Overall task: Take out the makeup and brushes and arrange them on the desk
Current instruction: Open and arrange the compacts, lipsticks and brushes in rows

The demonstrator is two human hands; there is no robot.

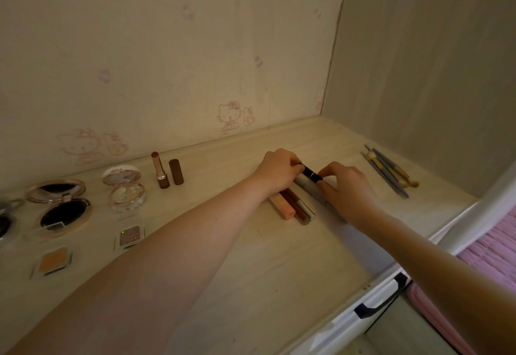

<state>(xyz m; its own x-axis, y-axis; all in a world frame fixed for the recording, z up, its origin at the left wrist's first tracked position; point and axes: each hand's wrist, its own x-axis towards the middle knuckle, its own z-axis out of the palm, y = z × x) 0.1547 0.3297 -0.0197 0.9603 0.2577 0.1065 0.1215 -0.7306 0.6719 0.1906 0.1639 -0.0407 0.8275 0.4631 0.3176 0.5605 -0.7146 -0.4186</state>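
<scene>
While two small eyeshadow pans [53, 262] sit lower left on the counter [265, 271], a row of tubes [293, 206] lies at centre. Just beyond them, left hand [279, 170] and right hand [346, 187] both pinch a black-capped tube [310, 173] in curled fingers [294, 169]. Brushes [391, 173] lie together, upper right.

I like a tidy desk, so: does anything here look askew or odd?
Mostly orderly. The lipstick stands uncapped, its cap upright beside it, and the brushes lie overlapping in a loose bundle, not side by side like the tubes. The left hand and right hand hold a black-capped tube.
</scene>
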